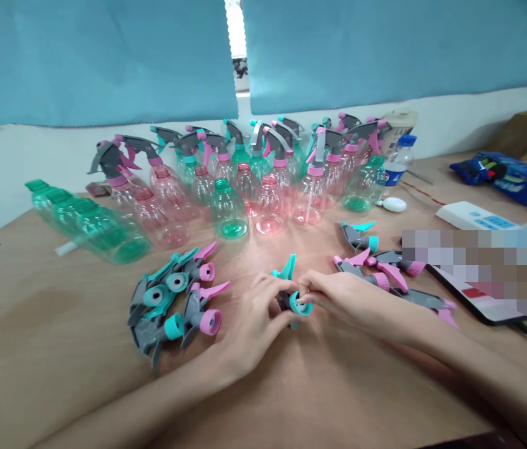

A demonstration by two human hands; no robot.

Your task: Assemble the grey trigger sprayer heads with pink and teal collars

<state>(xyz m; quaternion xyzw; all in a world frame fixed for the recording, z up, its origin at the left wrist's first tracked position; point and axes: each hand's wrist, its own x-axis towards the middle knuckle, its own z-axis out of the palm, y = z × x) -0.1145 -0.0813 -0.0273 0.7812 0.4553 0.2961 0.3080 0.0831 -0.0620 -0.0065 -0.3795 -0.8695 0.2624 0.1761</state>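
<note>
In the middle of the table, my left hand (259, 313) is closed around a grey spray trigger head with a teal lever and a teal screw collar (301, 304). The collar's open end faces up toward me, and something whitish shows inside it. At the collar's upper rim, my right hand (326, 292) has its fingertips pinched together. What lies between those fingertips is hidden. Left of my hands is a cluster of grey trigger heads (193, 315) with teal or pink collars. To the right lie several more trigger heads (359, 271), mostly pink.
Behind stand green and pink clear bottles (229, 215), many topped with sprayers. Several green bottles (104, 227) lean in a row at the left. On the right are a phone-like device (483, 302) with a cable, a white power strip (473, 215), a blue packet (516, 178) and a blue-capped bottle (396, 171).
</note>
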